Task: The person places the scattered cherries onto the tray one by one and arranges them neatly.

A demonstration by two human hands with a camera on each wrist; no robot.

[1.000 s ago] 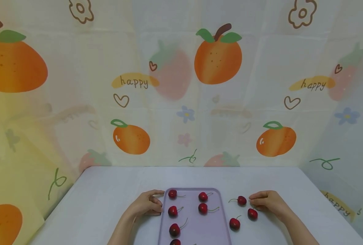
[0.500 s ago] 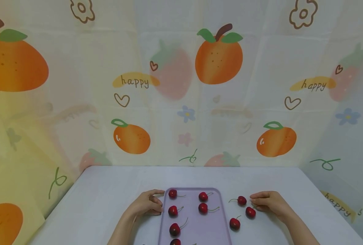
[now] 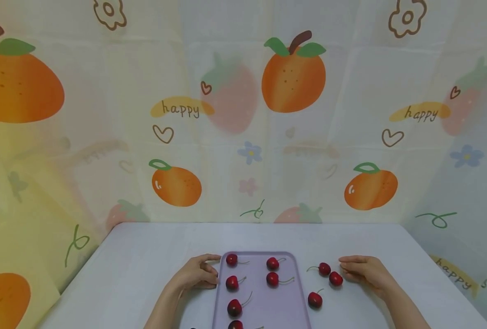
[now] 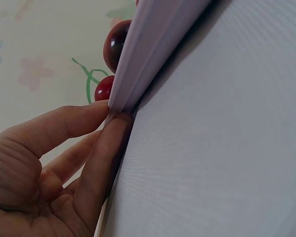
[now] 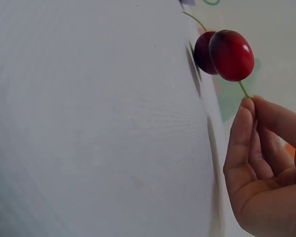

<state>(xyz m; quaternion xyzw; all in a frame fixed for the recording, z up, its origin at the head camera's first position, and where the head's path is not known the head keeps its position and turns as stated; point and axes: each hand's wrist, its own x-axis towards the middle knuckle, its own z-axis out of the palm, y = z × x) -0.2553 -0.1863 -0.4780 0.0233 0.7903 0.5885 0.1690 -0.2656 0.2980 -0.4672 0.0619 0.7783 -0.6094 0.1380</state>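
Note:
A lilac tray (image 3: pixel 268 310) lies on the table with red stemmed cherries in two columns. At its left edge is my left hand (image 3: pixel 195 274); the extended index finger touches the upper corner and the thumb rests lower along the side. In the left wrist view the thumb (image 4: pixel 108 148) presses against the tray's outer wall (image 4: pixel 153 44). My right hand (image 5: pixel 271 168) pinches the thin green stem of one cherry (image 5: pixel 233 55) between thumb and fingertips. That cherry hangs close beside another cherry (image 3: pixel 324 269) right of the tray.
A third loose cherry (image 3: pixel 315 300) lies near the tray's right edge. The white table (image 3: pixel 177 237) ends at a fruit-printed cloth (image 3: pixel 293 183) behind and at both sides. A cherry (image 3: pixel 235 325) in the tray is cut off by the bottom of the head view.
The pinched cherry has shifted slightly up and left, closer to the neighbouring cherry. My right hand has moved a little to the right. The left hand and the tray have stayed put.

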